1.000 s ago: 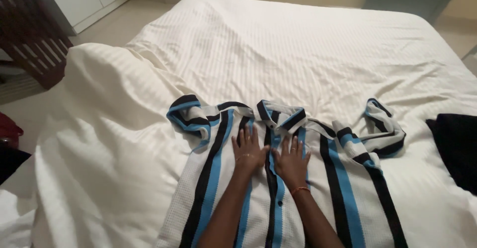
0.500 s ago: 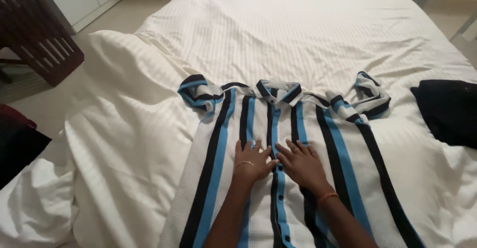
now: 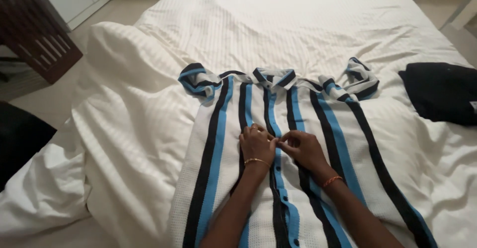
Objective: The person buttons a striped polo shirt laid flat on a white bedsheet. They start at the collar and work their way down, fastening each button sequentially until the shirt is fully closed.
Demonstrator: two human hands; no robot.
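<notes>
Both hands pinched at the shirt placket — mid-chest, on the bed.
Left hand (image 3: 257, 146) and right hand (image 3: 304, 150) meet fingertip to fingertip, each grip closed on the striped shirt (image 3: 343, 143); its long axis runs collar-far, hem-near — both hands equally close.

A white knitted shirt with black and blue vertical stripes (image 3: 298, 129) is laid flat, front up, on a bed covered by a white striped duvet (image 3: 308, 24), collar at the far side. The left hand (image 3: 257, 145) and right hand (image 3: 304, 148) are placed on the shirt's centre, fingertips touching. A black folded garment (image 3: 442, 91) is located right of the shirt. A dark wooden slatted chair (image 3: 35, 34) is positioned left of the bed, on the floor.
</notes>
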